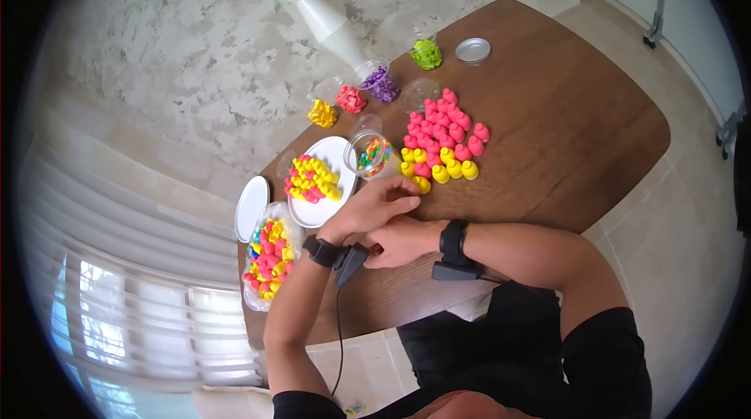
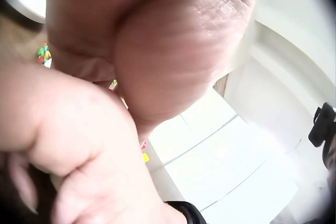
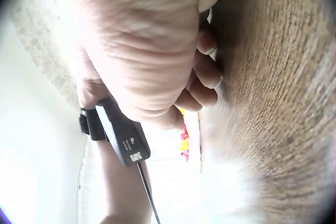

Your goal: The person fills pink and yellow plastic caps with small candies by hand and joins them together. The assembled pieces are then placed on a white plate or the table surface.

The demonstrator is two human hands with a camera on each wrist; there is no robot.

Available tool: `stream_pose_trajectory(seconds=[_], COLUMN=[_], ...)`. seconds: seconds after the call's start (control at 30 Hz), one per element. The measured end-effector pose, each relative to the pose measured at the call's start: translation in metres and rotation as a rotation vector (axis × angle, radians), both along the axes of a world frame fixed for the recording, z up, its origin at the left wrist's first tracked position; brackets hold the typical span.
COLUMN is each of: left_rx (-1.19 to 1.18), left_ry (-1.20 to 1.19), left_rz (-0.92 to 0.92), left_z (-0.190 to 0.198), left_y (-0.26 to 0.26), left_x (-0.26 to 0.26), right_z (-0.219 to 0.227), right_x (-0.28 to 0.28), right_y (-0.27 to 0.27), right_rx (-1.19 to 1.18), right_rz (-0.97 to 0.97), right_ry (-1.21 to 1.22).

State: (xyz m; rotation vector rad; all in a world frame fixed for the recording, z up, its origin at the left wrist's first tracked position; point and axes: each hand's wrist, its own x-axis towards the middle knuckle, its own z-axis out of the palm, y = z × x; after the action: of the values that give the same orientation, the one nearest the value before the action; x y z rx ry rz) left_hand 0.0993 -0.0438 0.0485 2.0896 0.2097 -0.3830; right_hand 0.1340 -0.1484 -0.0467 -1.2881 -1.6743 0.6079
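Note:
My left hand (image 1: pixel 366 206) lies across my right hand (image 1: pixel 405 242) over the near part of the table. The left thumb and forefinger stand apart beside several yellow knobbed pieces (image 1: pixel 440 174), with no object showing between them. In the left wrist view its palm fills the top, its fingertips hidden. My right hand's fingers (image 3: pixel 203 71) bend loosely close to the wood, holding nothing that shows. Pink knobbed pieces (image 1: pixel 476 145) stand in a group beyond the yellow ones. A clear jar (image 1: pixel 356 159) of small multicoloured bits is just past the left hand.
A white plate (image 1: pixel 309 218) of pink and yellow pieces and a plastic bag (image 1: pixel 254 298) of more lie left. Along the far edge stand clear cups of yellow (image 1: pixel 321 114), red (image 1: pixel 350 100), purple (image 1: pixel 380 85) and green bits (image 1: pixel 426 54). A silver lid (image 1: pixel 473 50) lies beyond.

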Motion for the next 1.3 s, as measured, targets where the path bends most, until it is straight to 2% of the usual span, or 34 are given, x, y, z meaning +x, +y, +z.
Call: stream_pose_trajectory(seconds=[0.1, 0.2, 0.4, 0.5, 0.57, 0.63, 0.67, 0.7, 0.8, 0.9, 0.93, 0.97, 1.0, 1.07, 1.1, 1.13, 1.2, 1.27, 1.3], left_rx=[0.048, 0.057, 0.146, 0.103, 0.159, 0.214, 0.189, 0.202, 0.233, 0.230, 0.219, 0.209, 0.234, 0.192, 0.177, 0.132, 0.036, 0.137, 0.171], left_ry=[-0.007, -0.046, 0.088, 0.050, 0.029, -0.025, -0.127, -0.112, -0.127, -0.238, -0.271, -0.302, -0.157, -0.200, -0.221, -0.261, -0.338, -0.344, -0.392], left_rz=[-0.069, -0.041, -0.176, -0.346, -0.427, -0.488, -0.531, -0.522, -0.507, -0.491, -0.473, -0.446, -0.473, -0.446, -0.441, -0.379, -0.299, -0.253, -0.139], left_z=[-0.005, -0.009, 0.008, 0.004, 0.008, 0.008, 0.000, -0.002, 0.001, -0.013, -0.018, -0.021, -0.006, -0.005, -0.001, 0.008, 0.027, 0.054, 0.065], left_y=[0.001, -0.004, -0.012, -0.020, -0.031, -0.040, -0.039, -0.040, -0.051, -0.053, -0.054, -0.054, -0.059, -0.058, -0.052, -0.046, -0.042, -0.019, -0.006], left_x=[0.010, 0.015, 0.018, 0.023, 0.032, 0.043, 0.050, 0.055, 0.067, 0.077, 0.079, 0.080, 0.080, 0.074, 0.067, 0.053, 0.031, 0.006, -0.009], right_z=[0.009, 0.008, -0.013, -0.011, -0.005, 0.006, 0.015, 0.020, -0.010, -0.002, -0.012, -0.029, -0.049, -0.042, -0.012, 0.004, -0.003, 0.009, 0.017], right_x=[0.003, 0.002, -0.004, -0.007, -0.008, -0.004, 0.003, 0.008, 0.004, 0.003, 0.000, -0.001, -0.001, -0.002, 0.002, 0.006, 0.005, 0.003, 0.004], right_y=[-0.004, -0.004, 0.010, 0.002, -0.007, -0.014, -0.016, -0.017, 0.003, -0.003, 0.006, 0.012, 0.016, 0.014, 0.002, -0.001, 0.000, -0.003, -0.004], right_rx=[-0.001, 0.033, 0.116, 0.200, 0.235, 0.107, -0.030, -0.169, -0.160, -0.079, -0.129, -0.039, 0.045, 0.028, -0.049, -0.175, -0.001, 0.076, 0.001], right_rz=[-0.017, -0.010, -0.017, -0.105, -0.166, -0.144, -0.091, -0.040, 0.002, 0.041, 0.074, 0.095, 0.132, 0.123, 0.057, 0.108, 0.059, -0.024, -0.010], right_ry=[0.036, 0.133, 0.185, 0.186, 0.180, 0.133, 0.089, 0.046, -0.051, -0.089, -0.041, 0.118, 0.279, 0.161, -0.127, -0.087, 0.033, 0.032, 0.040])
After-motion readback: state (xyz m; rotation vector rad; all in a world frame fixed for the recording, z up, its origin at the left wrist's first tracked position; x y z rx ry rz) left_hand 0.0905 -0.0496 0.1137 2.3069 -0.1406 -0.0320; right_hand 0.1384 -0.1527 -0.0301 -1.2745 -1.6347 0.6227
